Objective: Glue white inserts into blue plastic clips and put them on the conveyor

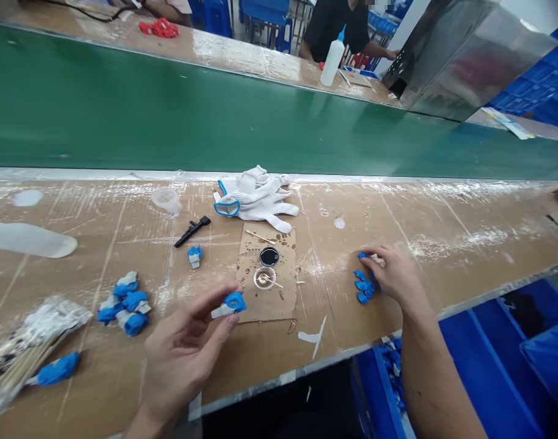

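My left hand (187, 347) pinches a small blue-and-white plastic part (230, 304) between thumb and fingers, just left of a brown cardboard square (269, 299). On that cardboard sit a dark round dish (269, 256) and a clear dish (264, 278) with a stick in it. My right hand (395, 274) rests curled over a small pile of blue pieces (363, 285) on the bench; what its fingertips grip is hidden.
A heap of assembled blue-and-white parts (124, 303) lies at left, one more part (195, 255) near a black tool (191, 231). White gloves (255, 198) lie behind the cardboard. A bag of sticks (27, 347) is at far left. A green conveyor belt (169, 116) runs behind.
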`<action>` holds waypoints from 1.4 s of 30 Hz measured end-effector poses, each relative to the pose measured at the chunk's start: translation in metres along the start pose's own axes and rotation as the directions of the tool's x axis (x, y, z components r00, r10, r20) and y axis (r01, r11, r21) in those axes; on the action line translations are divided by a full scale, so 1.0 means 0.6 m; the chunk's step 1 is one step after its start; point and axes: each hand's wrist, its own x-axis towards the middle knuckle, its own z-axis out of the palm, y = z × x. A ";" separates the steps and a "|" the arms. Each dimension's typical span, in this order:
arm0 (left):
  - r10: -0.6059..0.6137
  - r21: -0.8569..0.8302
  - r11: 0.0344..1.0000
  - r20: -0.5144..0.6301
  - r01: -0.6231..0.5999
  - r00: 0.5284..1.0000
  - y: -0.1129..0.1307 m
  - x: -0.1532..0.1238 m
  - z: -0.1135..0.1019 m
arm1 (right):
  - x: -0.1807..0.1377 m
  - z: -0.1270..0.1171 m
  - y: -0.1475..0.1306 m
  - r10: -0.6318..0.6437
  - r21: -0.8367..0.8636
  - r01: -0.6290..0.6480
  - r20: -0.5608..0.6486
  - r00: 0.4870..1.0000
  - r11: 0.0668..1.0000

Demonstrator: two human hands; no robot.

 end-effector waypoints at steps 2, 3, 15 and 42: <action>0.031 0.023 0.999 0.028 -0.032 0.999 0.004 -0.003 0.002 | -0.001 -0.005 -0.018 0.002 0.031 -0.001 -0.019 1.000 1.000; 0.036 0.011 0.999 0.029 -0.037 0.999 0.008 -0.005 0.007 | -0.008 -0.007 -0.031 0.001 0.058 0.002 -0.044 0.999 0.998; -0.120 -0.368 0.923 0.000 0.112 0.993 0.045 -0.028 0.073 | -0.121 0.040 -0.295 -0.377 0.457 0.482 -0.304 0.875 0.748; -0.043 -0.364 0.922 0.251 0.136 0.967 0.066 -0.048 0.037 | -0.112 0.021 -0.295 -0.576 0.767 0.218 0.229 0.785 0.603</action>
